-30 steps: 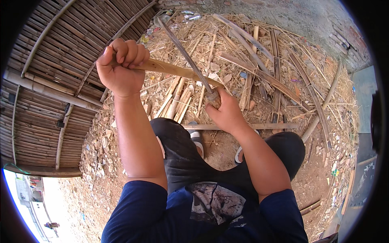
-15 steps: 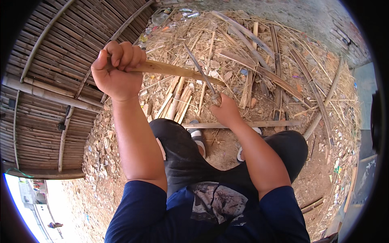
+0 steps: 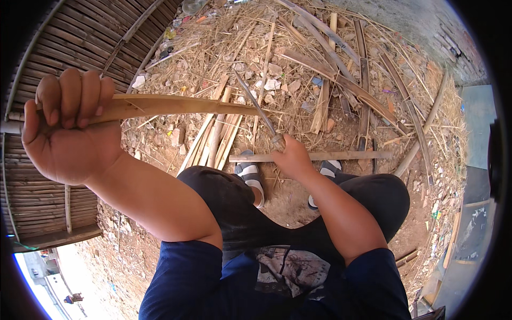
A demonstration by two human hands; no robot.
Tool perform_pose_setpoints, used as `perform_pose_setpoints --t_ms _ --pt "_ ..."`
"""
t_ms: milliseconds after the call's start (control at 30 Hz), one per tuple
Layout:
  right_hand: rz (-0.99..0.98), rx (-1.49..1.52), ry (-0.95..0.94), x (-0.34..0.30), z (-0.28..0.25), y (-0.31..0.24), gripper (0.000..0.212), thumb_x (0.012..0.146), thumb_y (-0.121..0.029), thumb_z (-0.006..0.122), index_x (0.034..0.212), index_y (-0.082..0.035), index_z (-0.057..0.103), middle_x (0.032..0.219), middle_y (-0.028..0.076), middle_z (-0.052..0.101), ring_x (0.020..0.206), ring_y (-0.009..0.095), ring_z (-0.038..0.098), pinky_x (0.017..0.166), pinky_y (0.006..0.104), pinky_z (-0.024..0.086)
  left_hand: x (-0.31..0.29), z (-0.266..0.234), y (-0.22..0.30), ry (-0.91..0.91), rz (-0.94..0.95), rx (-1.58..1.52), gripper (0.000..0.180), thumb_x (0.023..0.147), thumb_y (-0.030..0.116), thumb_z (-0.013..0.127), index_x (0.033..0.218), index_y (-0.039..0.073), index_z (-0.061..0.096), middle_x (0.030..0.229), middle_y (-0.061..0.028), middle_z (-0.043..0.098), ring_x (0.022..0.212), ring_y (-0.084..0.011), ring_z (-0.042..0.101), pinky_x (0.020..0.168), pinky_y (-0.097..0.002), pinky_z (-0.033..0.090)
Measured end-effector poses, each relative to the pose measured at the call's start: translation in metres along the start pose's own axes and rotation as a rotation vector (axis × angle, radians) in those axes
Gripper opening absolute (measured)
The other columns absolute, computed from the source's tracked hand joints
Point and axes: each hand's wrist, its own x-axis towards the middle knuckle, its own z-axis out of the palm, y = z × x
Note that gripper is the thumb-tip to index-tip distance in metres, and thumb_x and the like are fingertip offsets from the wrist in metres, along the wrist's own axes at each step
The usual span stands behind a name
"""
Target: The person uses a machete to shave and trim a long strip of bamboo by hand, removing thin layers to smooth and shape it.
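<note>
My left hand (image 3: 74, 128), raised at the left, is closed around one end of a split bamboo strip (image 3: 170, 105). The strip reaches to the right, narrowing to a thin end. In my right hand (image 3: 293, 159), lower and near the middle, is the handle of a knife with a long narrow blade (image 3: 256, 102). The blade slants up and left, crossing the strip close to its thin end. How deep the edge meets the bamboo, I cannot tell. Below them several split bamboo pieces (image 3: 216, 136) lie side by side on the ground.
In front of my sandals (image 3: 248, 173) lies a long wooden stick (image 3: 346, 156). Brown bamboo lengths (image 3: 368, 104) lie crossed over straw and stone rubble at the right. A slatted bamboo panel (image 3: 40, 200) stands at the left, a grey wall (image 3: 410, 32) at the far right.
My left hand has moved left and a little down, drawing the bamboo strip with it across the blade. My right hand with the knife has shifted only slightly.
</note>
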Motion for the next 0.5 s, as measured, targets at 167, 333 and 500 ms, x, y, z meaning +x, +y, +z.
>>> perform_pose_setpoints --t_ms 167,333,500 --pt "-0.305 0.254 0.047 -0.012 0.013 -0.072 0.032 0.08 -0.017 0.068 0.104 0.001 0.06 0.078 0.022 0.066 0.075 0.04 0.066 0.069 0.0456 0.051 -0.013 -0.035 0.016 0.083 0.016 0.001 0.024 0.087 0.026 0.049 0.068 0.016 0.04 0.06 0.0017 0.033 0.056 -0.0108 0.03 0.06 -0.0297 0.029" --pt "-0.151 0.185 -0.07 0.013 0.07 -0.047 0.035 0.078 -0.015 0.066 0.107 0.002 0.06 0.083 0.026 0.067 0.082 0.045 0.067 0.074 0.0488 0.052 -0.022 -0.081 0.023 0.24 0.055 0.042 0.024 0.087 0.027 0.049 0.068 0.016 0.04 0.06 0.0017 0.033 0.056 -0.0114 0.03 0.057 -0.0289 0.028" --pt "-0.206 0.0 -0.042 0.032 0.099 -0.017 0.048 0.076 -0.016 0.068 0.118 0.008 0.06 0.091 0.031 0.068 0.09 0.045 0.067 0.082 0.0491 0.053 -0.046 -0.125 0.031 0.444 0.128 0.055 0.025 0.087 0.027 0.049 0.067 0.015 0.039 0.059 0.0014 0.031 0.053 -0.0119 0.028 0.055 -0.0296 0.026"
